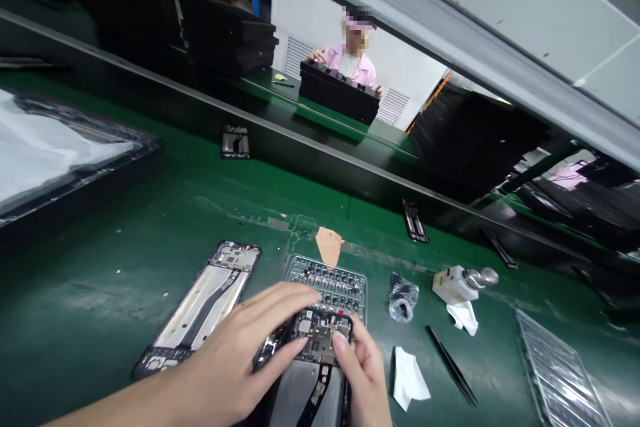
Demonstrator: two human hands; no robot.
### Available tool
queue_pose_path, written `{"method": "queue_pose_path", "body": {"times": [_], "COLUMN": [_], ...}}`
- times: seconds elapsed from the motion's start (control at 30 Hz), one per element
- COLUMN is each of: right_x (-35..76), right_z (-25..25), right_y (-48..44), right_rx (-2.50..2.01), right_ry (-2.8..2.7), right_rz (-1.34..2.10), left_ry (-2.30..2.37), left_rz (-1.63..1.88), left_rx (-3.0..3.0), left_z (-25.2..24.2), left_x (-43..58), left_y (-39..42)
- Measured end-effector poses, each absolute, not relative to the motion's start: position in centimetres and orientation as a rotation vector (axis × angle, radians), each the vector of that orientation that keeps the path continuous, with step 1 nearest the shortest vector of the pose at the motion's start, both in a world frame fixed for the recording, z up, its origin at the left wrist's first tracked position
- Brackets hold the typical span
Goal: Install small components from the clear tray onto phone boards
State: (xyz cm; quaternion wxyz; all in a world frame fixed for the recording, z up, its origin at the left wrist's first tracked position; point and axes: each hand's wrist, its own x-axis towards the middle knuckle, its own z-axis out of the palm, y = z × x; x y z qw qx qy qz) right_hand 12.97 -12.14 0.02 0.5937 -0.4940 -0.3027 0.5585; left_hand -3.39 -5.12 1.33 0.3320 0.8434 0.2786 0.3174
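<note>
An opened phone chassis (317, 353) lies in front of me, its circuit board end facing away. My left hand (240, 360) wraps round its left edge, fingers curled over the frame. My right hand (363, 373) grips its right side, thumb pressed on the board near the top. Right behind it sits a grey tray of small parts (333, 280). A second opened phone chassis (203, 307) lies flat to the left, untouched.
Black tweezers (453, 365), a white cloth (410, 379), a small plastic bag (403, 297) and a white dispenser bottle (463, 282) lie to the right. More phone frames (235, 141) (415, 221) rest on the conveyor. A large black tray (75, 167) stands left. A person in pink (350, 60) works opposite.
</note>
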Motion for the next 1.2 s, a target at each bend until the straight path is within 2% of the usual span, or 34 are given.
{"method": "queue_pose_path", "body": {"times": [0.1,0.2,0.4,0.9,1.03,1.2], "right_x": [13.1,13.6,14.5,13.2,13.5,14.3], "right_z": [-0.4,-0.9,-0.8,-0.8,-1.2,-0.9], "right_y": [-12.3,-12.4,-12.0,-12.1,-12.3,-12.0], "right_rx": [-1.177,-1.325,-1.577,-1.595,-1.52,-1.381], "right_ry": [-0.773,-0.909,-1.211,-1.221,-1.135,-0.779], "right_rz": [1.33,1.24,1.132,1.021,1.032,1.252], "left_ry": [0.721,0.62,0.71,0.864,0.904,0.959], "left_rz": [0.568,0.512,0.42,0.536,0.513,0.814], "left_rx": [1.482,1.214,1.381,1.476,1.577,2.034], "left_z": [0.1,-0.8,-0.8,-1.0,-0.3,-0.3], "left_x": [-2.8,-2.2,-2.4,-0.8,-1.3,-1.4], "left_y": [-5.8,-6.2,-6.5,-6.4,-6.2,-8.7]}}
